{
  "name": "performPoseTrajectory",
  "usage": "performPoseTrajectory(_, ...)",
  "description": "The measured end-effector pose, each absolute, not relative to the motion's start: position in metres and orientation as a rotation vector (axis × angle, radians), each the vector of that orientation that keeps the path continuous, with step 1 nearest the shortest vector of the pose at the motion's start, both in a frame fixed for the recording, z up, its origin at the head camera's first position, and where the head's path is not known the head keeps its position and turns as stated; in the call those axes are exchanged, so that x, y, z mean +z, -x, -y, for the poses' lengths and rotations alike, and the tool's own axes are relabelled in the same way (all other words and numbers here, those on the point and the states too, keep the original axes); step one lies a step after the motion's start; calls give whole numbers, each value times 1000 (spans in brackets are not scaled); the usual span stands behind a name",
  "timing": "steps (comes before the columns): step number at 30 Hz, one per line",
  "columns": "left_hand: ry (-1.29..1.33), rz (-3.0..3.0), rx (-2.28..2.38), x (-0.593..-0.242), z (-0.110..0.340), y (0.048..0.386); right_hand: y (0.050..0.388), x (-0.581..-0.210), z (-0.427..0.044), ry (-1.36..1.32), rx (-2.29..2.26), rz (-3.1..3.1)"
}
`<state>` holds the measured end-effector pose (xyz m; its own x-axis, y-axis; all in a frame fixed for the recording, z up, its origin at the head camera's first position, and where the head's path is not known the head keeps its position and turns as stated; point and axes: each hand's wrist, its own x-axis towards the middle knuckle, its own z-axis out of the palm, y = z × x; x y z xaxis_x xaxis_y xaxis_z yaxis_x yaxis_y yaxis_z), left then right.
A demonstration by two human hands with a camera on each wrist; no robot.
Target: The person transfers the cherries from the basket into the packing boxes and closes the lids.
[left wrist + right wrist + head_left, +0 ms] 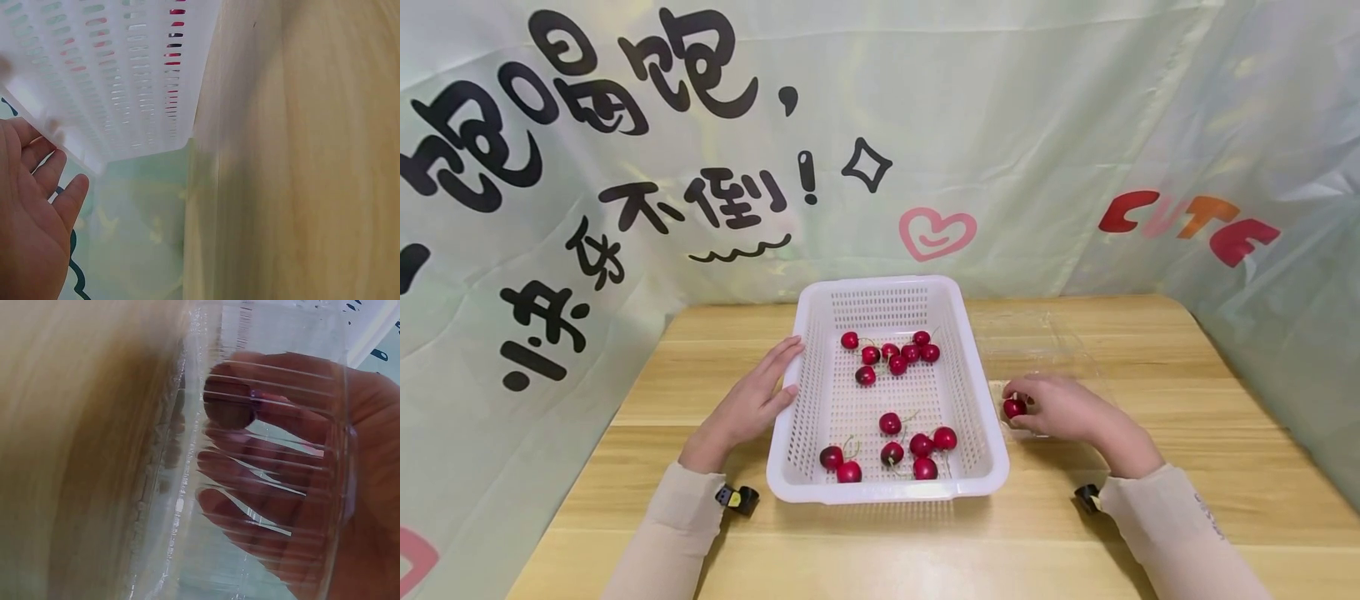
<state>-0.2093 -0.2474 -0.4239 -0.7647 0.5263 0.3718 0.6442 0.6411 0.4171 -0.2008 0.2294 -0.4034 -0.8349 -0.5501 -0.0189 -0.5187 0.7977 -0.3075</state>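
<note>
A white plastic basket [887, 497] with slotted walls holds several dark red cherries, some with green stems, in a far group and a near group. My left hand [752, 404] rests its fingers against the basket's left rim, and in the left wrist view the fingers lie loosely bent at that rim. Right of the basket, my right hand [1063, 408] reaches into a clear plastic box [1026, 337] and pinches a cherry [1014, 407]. Through the box's ribbed wall, the right wrist view has this cherry [229, 403] by the thumb and forefinger.
Basket and box stand side by side on a wooden table [1180, 400]. A pale cloth [1030, 150] with printed lettering hangs behind the table and along both sides. Black wrist cameras sit at both sleeves.
</note>
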Motion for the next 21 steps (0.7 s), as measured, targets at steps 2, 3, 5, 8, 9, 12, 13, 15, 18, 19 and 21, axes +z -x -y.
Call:
performPoseTrajectory(2, 958, 2644, -797, -424, 248, 209, 201, -403, -229, 877, -445, -2861)
performPoseTrajectory(3, 958, 2645, -796, -424, 248, 210, 201, -403, -230, 883, -442, -2857)
performPoseTrajectory(5, 958, 2645, -792, -424, 248, 210, 201, -403, -230, 893, -439, -2848)
performPoseTrajectory(8, 955, 2648, -788, -424, 248, 210, 201, -402, -230, 864, -440, -2840)
performPoseTrajectory(9, 954, 2650, -789, -424, 248, 210, 201, -402, -230, 852, -441, -2837)
performPoseTrajectory(12, 952, 2652, -792, -424, 248, 209, 200, -400, -230, 811, -450, -2830)
performPoseTrajectory(13, 951, 2652, -793, -424, 248, 209, 200, -399, -230, 808, -454, -2830)
performPoseTrajectory(15, 950, 2655, -795, -424, 247, 209, 199, -398, -231, 820, -459, -2832)
performPoseTrajectory(18, 948, 2656, -796, -424, 247, 209, 198, -396, -231, 842, -468, -2851)
performPoseTrajectory(19, 948, 2655, -796, -424, 247, 209, 198, -396, -232, 849, -471, -2860)
performPoseTrajectory(21, 949, 2654, -795, -423, 247, 209, 197, -395, -232, 857, -480, -2881)
